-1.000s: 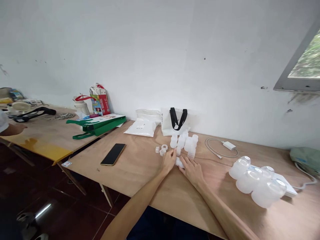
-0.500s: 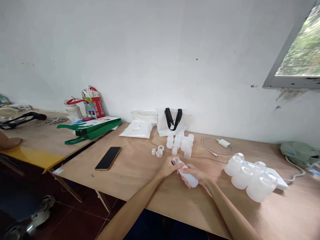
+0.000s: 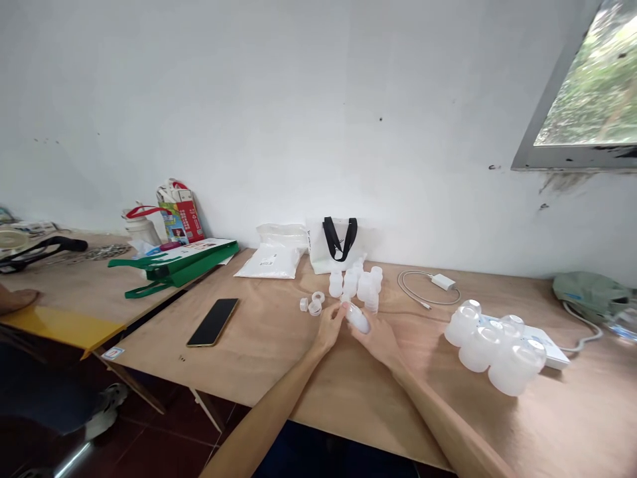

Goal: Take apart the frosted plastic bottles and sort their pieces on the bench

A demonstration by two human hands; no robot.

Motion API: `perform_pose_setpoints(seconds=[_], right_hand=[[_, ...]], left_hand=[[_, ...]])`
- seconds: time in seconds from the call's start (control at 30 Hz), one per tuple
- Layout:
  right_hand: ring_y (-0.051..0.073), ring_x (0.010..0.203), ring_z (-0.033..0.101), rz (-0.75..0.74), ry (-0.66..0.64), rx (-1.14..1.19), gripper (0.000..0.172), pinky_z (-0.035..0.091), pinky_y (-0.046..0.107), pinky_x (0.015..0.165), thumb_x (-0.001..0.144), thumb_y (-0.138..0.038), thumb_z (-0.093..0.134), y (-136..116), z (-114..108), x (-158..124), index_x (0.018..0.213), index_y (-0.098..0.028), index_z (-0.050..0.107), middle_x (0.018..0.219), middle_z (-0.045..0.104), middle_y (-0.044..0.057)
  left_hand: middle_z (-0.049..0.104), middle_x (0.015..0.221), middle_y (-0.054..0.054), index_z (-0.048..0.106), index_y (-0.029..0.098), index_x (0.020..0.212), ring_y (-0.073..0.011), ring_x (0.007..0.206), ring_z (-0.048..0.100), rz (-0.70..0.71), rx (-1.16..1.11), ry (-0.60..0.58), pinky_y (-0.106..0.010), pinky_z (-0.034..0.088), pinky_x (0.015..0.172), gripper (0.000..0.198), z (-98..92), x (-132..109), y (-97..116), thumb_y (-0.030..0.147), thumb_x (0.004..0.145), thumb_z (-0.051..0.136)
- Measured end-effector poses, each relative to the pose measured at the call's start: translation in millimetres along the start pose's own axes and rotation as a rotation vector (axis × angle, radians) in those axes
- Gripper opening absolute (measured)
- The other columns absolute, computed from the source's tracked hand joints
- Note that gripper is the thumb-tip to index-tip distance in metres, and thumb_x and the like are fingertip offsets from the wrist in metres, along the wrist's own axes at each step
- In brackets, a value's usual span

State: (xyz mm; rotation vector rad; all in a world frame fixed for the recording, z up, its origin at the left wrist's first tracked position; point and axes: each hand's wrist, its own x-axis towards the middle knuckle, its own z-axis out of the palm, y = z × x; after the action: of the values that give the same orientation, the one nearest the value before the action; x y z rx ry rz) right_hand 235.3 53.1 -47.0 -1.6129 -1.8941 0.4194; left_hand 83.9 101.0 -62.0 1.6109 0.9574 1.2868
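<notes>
A translucent white plastic bottle (image 3: 358, 320) is held tilted in front of me, just over the table. My right hand (image 3: 381, 340) is wrapped around its body. At its upper left end the fingers of my left hand (image 3: 330, 326) are closed, covering most of that end. Right behind my hands stands a group of white plastic bottle bodies (image 3: 365, 285), some with threaded necks showing. Several clear-white plastic rings (image 3: 314, 307) lie on the table beyond my left hand.
To the right stand several frosted bottles with clear domed caps (image 3: 482, 345), by a white box (image 3: 550, 352). A white cable with adapter (image 3: 442, 282) lies behind. A phone (image 3: 213, 322), a white plastic package (image 3: 273, 261), a white bag (image 3: 318, 249) and a green bag (image 3: 186, 269) are also around.
Both hands have moved the bottle up and left, toward the group of bottles. It now points more toward me, and its clear top is hidden by my left fingers.
</notes>
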Motion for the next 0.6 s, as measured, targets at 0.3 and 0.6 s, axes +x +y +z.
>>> perform_pose_setpoints(seconds=[0.3,0.6], right_hand=[[0.019,0.058,0.065,-0.006,-0.236,0.363,0.037,0.045,0.028,0.055,0.085,-0.054,0.058,-0.8,3.9,-4.3,0.102,-0.021,0.058,0.076,0.069,0.002],[0.025,0.088,0.072,-0.025,-0.021,-0.143,0.029,0.040,0.026,0.066,0.091,-0.043,0.057,2.6,-5.0,-2.3,0.114,-0.026,0.061,0.098,0.077,0.003]], left_hand=[[0.037,0.057,0.004,0.045,0.018,0.057,-0.0107,0.057,0.034,0.078,-0.003,0.079,-0.024,0.028,0.055,0.054,-2.7,3.5,-1.0,0.063,0.084,0.060],[0.056,0.069,-0.001,0.067,0.016,0.087,-0.0128,0.058,0.047,-0.038,-0.164,-0.046,-0.022,0.034,0.048,0.059,-9.7,5.3,-0.4,0.072,0.087,0.046]])
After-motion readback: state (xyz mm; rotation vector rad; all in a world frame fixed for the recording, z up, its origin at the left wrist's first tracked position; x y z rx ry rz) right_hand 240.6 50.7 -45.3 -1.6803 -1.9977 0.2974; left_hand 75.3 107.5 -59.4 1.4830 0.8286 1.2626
